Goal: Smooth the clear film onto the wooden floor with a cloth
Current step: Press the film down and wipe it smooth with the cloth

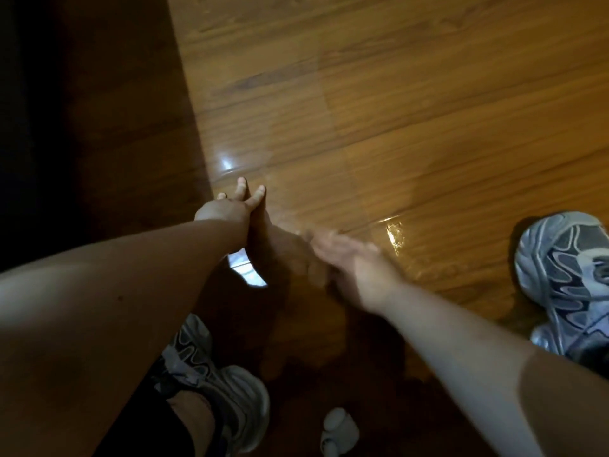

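Here, the clear film [283, 140] lies glossy on the wooden floor [461, 94], along its dark left edge. The left hand [230, 206] presses it with spread fingers, and the blurred right hand [349, 258] lies flat beside it.

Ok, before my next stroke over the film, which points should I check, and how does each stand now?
1. Left hand presses the clear film down, fingers spread: ok.
2. Cloth in the right hand: cannot tell, it is blurred.
3. Film lies wrinkle-free: not ok, a shiny ripple sits beside the right hand.
4. Right shoe off the film: cannot tell.
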